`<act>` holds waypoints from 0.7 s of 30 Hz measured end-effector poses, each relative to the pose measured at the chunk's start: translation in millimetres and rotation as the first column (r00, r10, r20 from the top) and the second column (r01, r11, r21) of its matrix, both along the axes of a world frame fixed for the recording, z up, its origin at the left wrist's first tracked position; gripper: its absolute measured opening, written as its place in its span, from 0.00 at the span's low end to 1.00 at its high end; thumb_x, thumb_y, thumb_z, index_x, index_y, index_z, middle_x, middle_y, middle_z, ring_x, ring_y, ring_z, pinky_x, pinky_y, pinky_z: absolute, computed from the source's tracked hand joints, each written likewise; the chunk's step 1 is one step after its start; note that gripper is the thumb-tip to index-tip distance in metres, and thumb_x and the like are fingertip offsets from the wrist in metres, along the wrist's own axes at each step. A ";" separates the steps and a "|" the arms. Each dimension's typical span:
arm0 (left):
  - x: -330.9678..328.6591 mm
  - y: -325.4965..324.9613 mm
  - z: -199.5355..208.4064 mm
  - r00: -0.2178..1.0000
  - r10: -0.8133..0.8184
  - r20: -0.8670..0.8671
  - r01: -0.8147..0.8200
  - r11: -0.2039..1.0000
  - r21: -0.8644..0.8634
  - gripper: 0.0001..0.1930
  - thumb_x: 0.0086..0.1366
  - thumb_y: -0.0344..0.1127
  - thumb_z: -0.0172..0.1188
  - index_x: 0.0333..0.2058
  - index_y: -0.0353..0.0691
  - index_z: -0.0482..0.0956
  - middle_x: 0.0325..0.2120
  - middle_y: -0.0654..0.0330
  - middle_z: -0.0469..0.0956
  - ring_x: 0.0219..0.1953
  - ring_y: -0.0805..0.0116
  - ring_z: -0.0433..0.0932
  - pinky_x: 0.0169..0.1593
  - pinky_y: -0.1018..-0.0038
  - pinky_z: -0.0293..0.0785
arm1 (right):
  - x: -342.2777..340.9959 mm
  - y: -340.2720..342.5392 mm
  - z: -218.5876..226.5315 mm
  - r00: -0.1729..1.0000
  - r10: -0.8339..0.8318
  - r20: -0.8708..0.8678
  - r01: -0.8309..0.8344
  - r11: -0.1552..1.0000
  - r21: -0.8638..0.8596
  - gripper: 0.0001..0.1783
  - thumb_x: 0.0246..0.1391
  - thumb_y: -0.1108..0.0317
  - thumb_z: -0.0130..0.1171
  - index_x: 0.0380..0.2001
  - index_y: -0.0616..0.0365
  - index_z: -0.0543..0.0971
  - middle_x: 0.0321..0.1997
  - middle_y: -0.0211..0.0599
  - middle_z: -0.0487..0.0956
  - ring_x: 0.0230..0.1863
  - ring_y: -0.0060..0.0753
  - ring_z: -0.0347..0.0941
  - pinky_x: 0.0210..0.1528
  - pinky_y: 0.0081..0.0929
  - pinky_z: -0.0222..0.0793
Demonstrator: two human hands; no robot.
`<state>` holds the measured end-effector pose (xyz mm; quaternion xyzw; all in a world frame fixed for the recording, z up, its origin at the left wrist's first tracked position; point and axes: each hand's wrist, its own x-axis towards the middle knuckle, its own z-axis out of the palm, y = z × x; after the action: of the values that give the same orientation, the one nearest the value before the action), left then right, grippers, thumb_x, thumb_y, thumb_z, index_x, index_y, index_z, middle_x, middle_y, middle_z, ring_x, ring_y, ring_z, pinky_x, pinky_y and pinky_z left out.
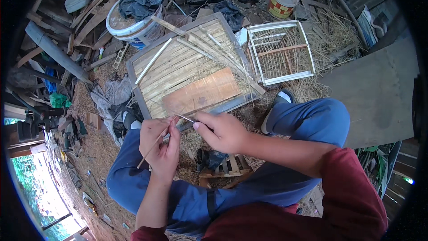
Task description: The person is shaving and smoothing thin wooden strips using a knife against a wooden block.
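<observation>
My left hand (159, 139) is closed around a thin wooden stick (151, 151), which slants down past the wrist; its upper end sits at my fingertips. My right hand (225, 131) grips a small knife, its handle hidden in the fist. The knife's narrow blade (186, 118) points left and meets or nearly meets the stick's tip by my left fingers. Just beyond both hands lies a slatted wooden panel (167, 69) with a grey border. A brown flat board (205, 91) rests on it, along with several loose strips and a white-edged strip (154, 61).
A white-framed slatted cage (310, 58) stands right of the panel. Behind are a white bucket (138, 31) with black plastic and a red-yellow tub (282, 2). A grey sheet (370, 93) lies at right. Straw and wood scraps cover the ground; a small slatted wooden piece (227, 169) is between my legs.
</observation>
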<state>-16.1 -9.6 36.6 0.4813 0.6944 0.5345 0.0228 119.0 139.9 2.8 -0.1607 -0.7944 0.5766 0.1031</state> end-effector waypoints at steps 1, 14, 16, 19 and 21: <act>-1.3 0.2 -1.9 1.000 0.001 0.001 -0.001 1.000 0.004 0.12 0.67 0.11 0.58 0.45 0.29 0.74 0.41 0.52 0.73 0.45 0.63 0.83 0.55 0.61 0.86 | -1.1 0.0 -11.7 0.999 -0.040 0.033 0.039 0.999 0.031 0.15 0.72 0.56 0.51 0.38 0.57 0.77 0.27 0.54 0.80 0.32 0.65 0.79 0.36 0.58 0.72; -2.9 1.7 5.0 0.991 0.050 0.122 -0.051 0.999 0.006 0.10 0.70 0.13 0.56 0.46 0.30 0.73 0.43 0.55 0.73 0.48 0.63 0.83 0.56 0.63 0.86 | 9.5 -8.1 -10.5 0.959 -0.067 0.275 0.027 0.989 0.145 0.16 0.74 0.57 0.47 0.41 0.61 0.72 0.25 0.59 0.79 0.32 0.69 0.78 0.39 0.61 0.73; 0.0 3.7 6.7 0.984 0.054 0.169 -0.055 0.998 0.002 0.10 0.70 0.13 0.56 0.47 0.31 0.73 0.43 0.55 0.73 0.47 0.64 0.83 0.56 0.64 0.85 | 10.6 -7.4 -4.3 0.950 0.018 0.311 -0.058 0.991 0.120 0.18 0.74 0.56 0.46 0.43 0.62 0.73 0.29 0.61 0.81 0.36 0.69 0.80 0.43 0.61 0.75; -0.2 5.2 8.2 0.989 0.061 0.135 -0.062 0.998 0.008 0.09 0.70 0.13 0.57 0.45 0.30 0.74 0.43 0.55 0.73 0.47 0.65 0.82 0.56 0.65 0.86 | 11.3 -1.1 -29.5 0.927 -0.093 0.363 0.056 0.992 0.111 0.20 0.74 0.56 0.45 0.40 0.64 0.74 0.33 0.63 0.81 0.38 0.69 0.80 0.44 0.62 0.74; -1.8 3.3 11.2 0.995 0.060 0.078 -0.058 0.998 -0.032 0.08 0.70 0.13 0.57 0.44 0.30 0.75 0.43 0.55 0.74 0.46 0.66 0.81 0.55 0.67 0.85 | 11.4 2.4 -41.3 0.949 -0.120 0.293 0.072 0.983 0.168 0.18 0.74 0.58 0.47 0.38 0.63 0.73 0.30 0.62 0.78 0.36 0.71 0.77 0.41 0.61 0.70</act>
<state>-18.0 -6.3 47.8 0.4386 0.7149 0.5430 0.0416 130.4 142.3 -38.5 -0.2770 -0.8344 0.4761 0.0206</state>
